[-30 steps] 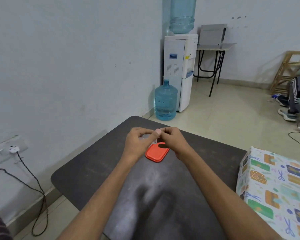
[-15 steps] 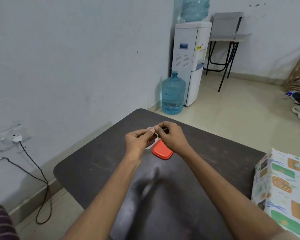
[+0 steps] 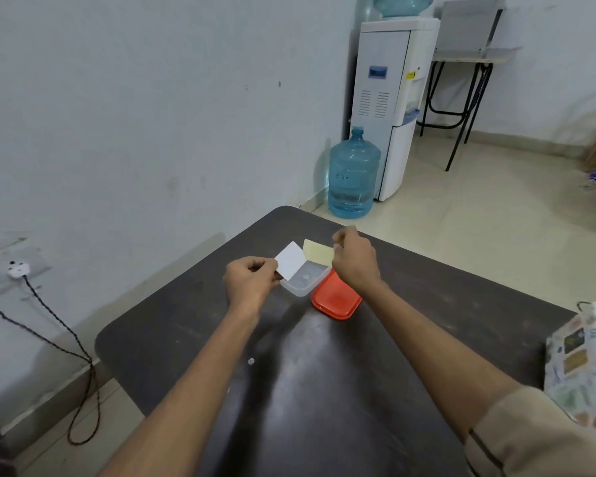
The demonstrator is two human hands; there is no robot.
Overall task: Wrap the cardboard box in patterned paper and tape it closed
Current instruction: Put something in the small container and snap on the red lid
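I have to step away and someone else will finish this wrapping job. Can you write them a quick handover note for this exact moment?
Left hand pinches a white piece; right hand pinches a yellowish piece, the two being pulled apart over the clear container. Its red lid lies beside it on the dark table. The box in patterned paper sits at the table's right edge, already covered on the visible sides. Left: finish separating the pieces, then probably stick one on the box; open seams cannot be seen.
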